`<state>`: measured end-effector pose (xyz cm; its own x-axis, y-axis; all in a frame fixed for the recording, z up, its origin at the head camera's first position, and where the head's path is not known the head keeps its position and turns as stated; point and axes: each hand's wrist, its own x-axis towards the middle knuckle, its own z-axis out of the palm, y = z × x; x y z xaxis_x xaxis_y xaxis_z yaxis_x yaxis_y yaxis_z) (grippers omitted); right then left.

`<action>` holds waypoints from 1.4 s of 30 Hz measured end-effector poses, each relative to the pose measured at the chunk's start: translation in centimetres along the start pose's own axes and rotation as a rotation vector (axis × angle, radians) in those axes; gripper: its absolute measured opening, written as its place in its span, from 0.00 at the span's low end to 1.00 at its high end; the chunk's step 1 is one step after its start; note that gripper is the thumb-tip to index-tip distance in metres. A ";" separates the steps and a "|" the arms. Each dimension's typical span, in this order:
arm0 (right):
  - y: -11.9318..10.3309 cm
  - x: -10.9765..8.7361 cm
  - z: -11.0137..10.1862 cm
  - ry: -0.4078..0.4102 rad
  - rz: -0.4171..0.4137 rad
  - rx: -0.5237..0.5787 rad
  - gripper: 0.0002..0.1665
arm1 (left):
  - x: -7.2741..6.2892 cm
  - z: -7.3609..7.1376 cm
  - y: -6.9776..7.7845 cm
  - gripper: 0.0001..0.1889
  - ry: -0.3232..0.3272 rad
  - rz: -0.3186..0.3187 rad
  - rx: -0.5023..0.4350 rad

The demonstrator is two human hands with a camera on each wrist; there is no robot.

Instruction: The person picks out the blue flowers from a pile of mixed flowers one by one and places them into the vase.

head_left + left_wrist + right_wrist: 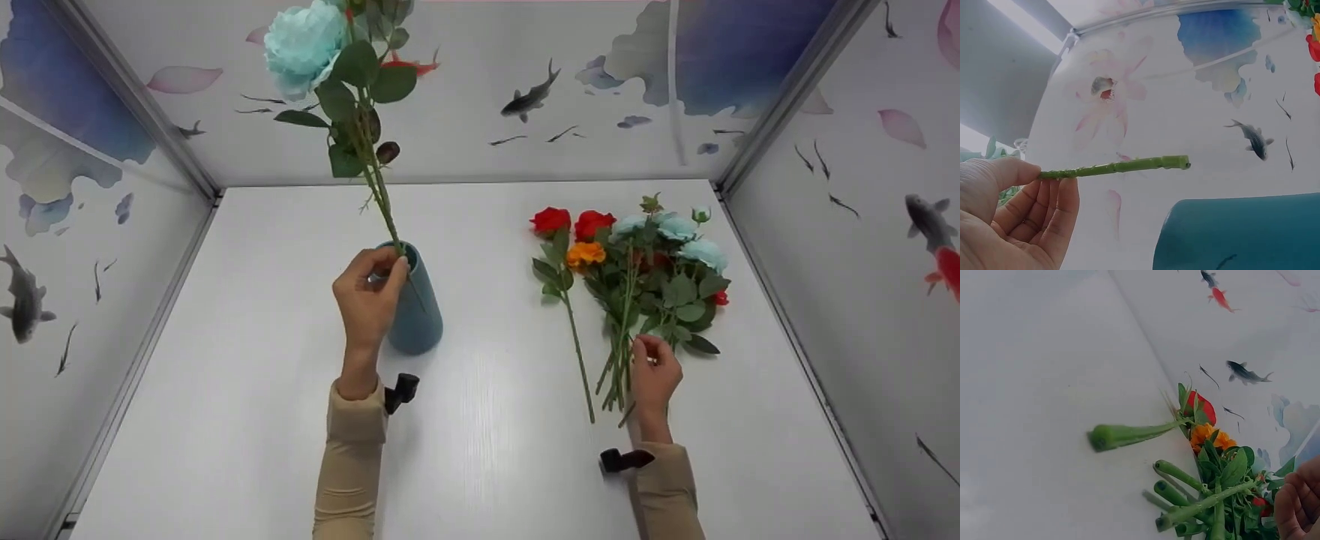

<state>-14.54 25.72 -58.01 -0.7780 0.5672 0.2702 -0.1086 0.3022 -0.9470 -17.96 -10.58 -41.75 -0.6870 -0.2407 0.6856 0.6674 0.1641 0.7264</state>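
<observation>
My left hand (pixel 369 296) pinches the green stem of a tall artificial flower with a pale blue bloom (pixel 304 49) and dark green leaves. In the left wrist view, the cut stem end (pixel 1151 163) sticks out past the thumb and fingertips, apart from the blue-green vase (pixel 1241 233). From the head view, this hand overlaps the mouth of the upright vase (pixel 416 319). My right hand (pixel 656 371) has loosely curled fingers beside the stems (pixel 621 345) of a flower pile. Only part of it shows in the right wrist view, with nothing visible in the fingers (pixel 1289 509).
On the white table (pixel 487 435), the pile holds pale blue blooms (pixel 703 253), a red rose (pixel 595 223) and an orange flower (pixel 586 255). A separate red rose (pixel 551 220) lies left of it. Printed panels (pixel 465 142) enclose the table at the back and sides.
</observation>
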 end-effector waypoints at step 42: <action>0.8 5.4 2.8 -0.213 -0.114 -0.450 0.11 | 2.4 -0.9 0.1 0.06 0.057 0.048 0.096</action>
<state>-20.50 26.89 -57.77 -0.8905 0.3569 0.2821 0.0403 0.6797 -0.7324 -19.28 -11.96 -40.12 -0.6360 -0.2836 0.7176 0.6665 0.2668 0.6962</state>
